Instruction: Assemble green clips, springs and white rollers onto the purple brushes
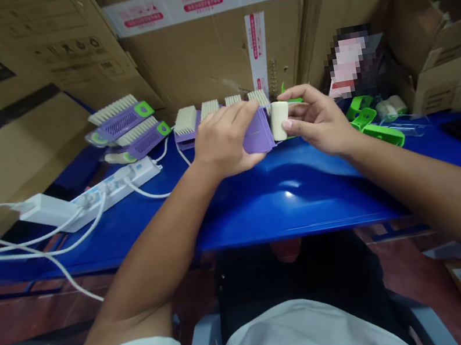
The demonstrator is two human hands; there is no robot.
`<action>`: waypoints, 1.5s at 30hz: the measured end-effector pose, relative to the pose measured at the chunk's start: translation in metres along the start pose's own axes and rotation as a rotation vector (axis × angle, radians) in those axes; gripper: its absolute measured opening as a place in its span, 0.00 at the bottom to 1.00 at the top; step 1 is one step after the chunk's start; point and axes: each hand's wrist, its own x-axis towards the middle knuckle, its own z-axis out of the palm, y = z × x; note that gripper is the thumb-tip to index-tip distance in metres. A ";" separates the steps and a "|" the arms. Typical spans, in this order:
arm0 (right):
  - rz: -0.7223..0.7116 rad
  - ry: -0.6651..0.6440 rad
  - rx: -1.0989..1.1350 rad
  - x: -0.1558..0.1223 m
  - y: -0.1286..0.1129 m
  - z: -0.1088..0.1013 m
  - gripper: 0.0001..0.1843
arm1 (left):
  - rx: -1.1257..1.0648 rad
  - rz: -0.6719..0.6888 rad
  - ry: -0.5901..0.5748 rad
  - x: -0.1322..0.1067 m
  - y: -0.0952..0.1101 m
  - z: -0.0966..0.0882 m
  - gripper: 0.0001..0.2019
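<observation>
Standing on the blue table [290, 209], a row of purple brush pieces [258, 132] is partly covered by the left hand [227, 140], its fingers laid over the top, its thumb lower down; whether anything is gripped there cannot be told; at the row's right end, a cream block [279, 121] is held by the right hand [316, 120] between thumb and fingers; green parts [383, 135] are seen beyond the right wrist; a white power strip [138, 176] is placed left.
</observation>
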 end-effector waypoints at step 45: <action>0.028 0.147 -0.083 0.001 -0.013 0.006 0.28 | 0.002 -0.040 -0.072 -0.003 0.016 0.001 0.38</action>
